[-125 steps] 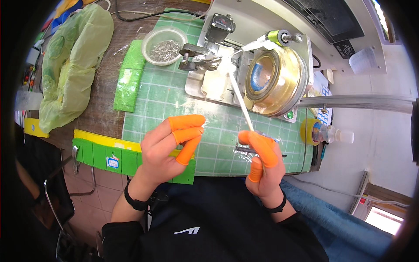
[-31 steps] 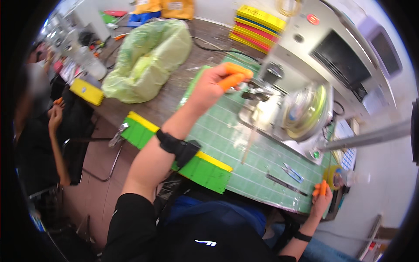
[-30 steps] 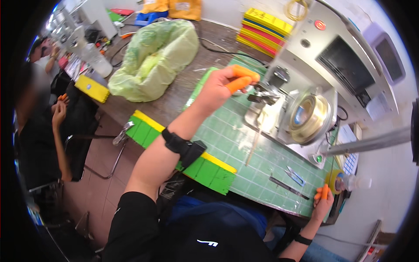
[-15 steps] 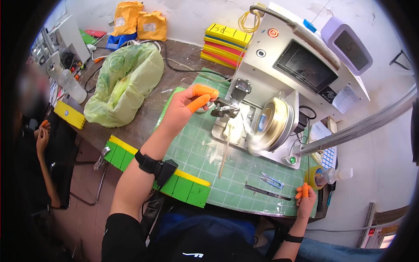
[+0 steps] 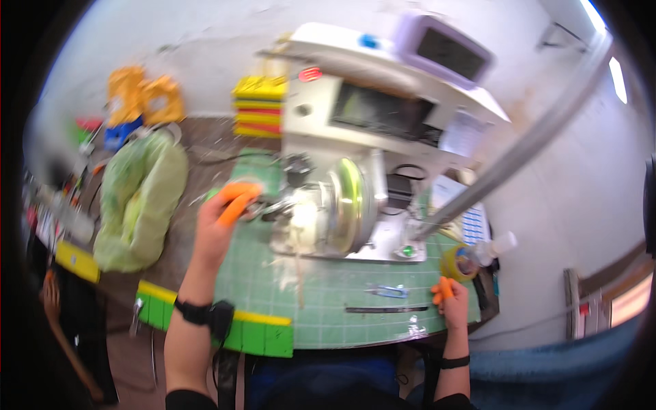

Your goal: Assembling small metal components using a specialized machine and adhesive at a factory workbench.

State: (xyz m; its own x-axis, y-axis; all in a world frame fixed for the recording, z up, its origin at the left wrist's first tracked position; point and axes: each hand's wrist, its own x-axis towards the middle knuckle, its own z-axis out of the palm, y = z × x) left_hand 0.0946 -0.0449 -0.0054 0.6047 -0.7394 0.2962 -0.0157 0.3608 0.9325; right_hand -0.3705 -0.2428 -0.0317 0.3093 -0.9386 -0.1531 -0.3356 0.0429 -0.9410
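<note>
My left hand (image 5: 217, 222), with orange finger cots on thumb and finger, is closed in a pinch left of a bench machine (image 5: 307, 119). Its fingertips are beside the machine's small dark metal arm (image 5: 275, 208); anything between them is too small and blurred to tell. Right of that arm stands a round wheel (image 5: 350, 205), smeared, with a bright whitish patch (image 5: 304, 222) beside it. My right hand (image 5: 452, 306), also with orange cots, rests with curled fingers at the right of the green cutting mat (image 5: 328, 328), near a yellow tape roll (image 5: 456, 263). What it holds, if anything, is hidden.
Blue-handled thread snips (image 5: 388, 291) and a dark flat strip (image 5: 386, 309) lie on the mat. A bag-lined bin (image 5: 147, 212) stands left. Green-yellow blocks (image 5: 260, 333) line the front edge. A grey metal bar (image 5: 519, 143) slants across the right. Another person's hand (image 5: 51, 294) shows far left.
The whole view has swung and blurred, so the machine and bench sit farther left in it. My left hand remains pinched beside the metal arm, and my right hand stays by the tape roll.
</note>
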